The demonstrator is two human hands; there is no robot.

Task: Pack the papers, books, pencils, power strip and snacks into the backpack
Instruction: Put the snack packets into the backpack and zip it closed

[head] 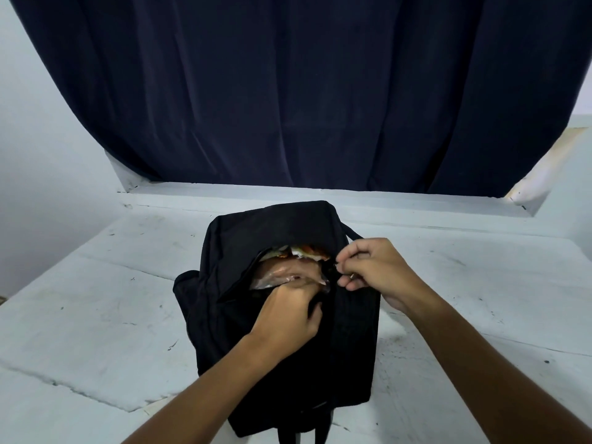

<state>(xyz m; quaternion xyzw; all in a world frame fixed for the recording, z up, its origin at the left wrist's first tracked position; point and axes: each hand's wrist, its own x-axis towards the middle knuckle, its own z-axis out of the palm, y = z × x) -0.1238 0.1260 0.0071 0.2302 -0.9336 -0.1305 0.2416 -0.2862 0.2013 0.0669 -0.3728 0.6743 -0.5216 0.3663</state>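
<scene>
The backpack (288, 315) lies flat on the white surface (96, 315), its long axis running straight away from the person, straps nearest them and the far end toward the dark curtain (304, 91). The left hand (288, 312) grips the fabric at the near lip of the open zip, fingers curled round it. The right hand (371, 267) pinches something small at the zip's right end, probably the pull. Snacks (288, 267) in shiny wrappers bulge through the opening; drawing the zip across could snag a wrapper or jam, since they sit right in its path.
</scene>
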